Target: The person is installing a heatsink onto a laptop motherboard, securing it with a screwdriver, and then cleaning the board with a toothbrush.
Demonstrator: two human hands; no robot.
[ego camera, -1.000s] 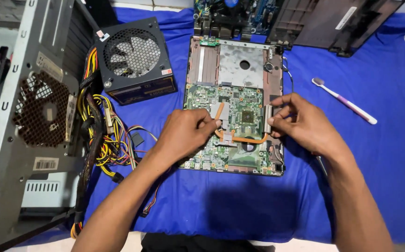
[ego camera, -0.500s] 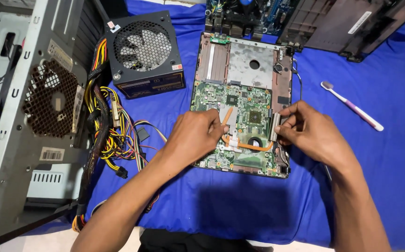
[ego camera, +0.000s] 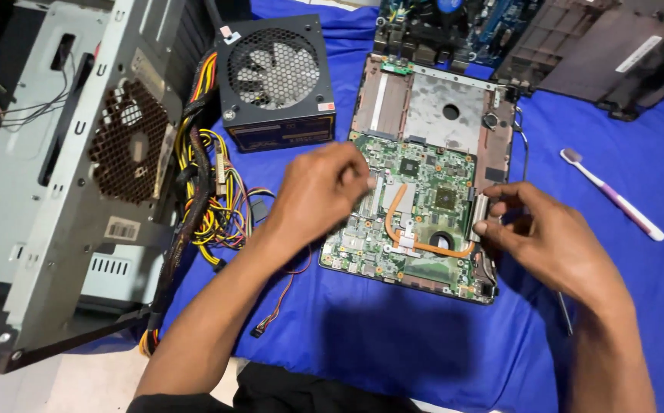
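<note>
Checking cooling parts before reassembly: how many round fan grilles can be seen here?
2: one on the black power supply on the blue cloth; one on the grey computer case lying left. Others may be hidden.

The left hand rests curled on the left edge of the green laptop motherboard with its copper heat pipe; the right hand pinches at the board's right edge. Both lie on a blue cloth. A black fan-grilled power supply sits near the grey metal computer case, and a white-and-purple toothbrush lies at right.
</note>
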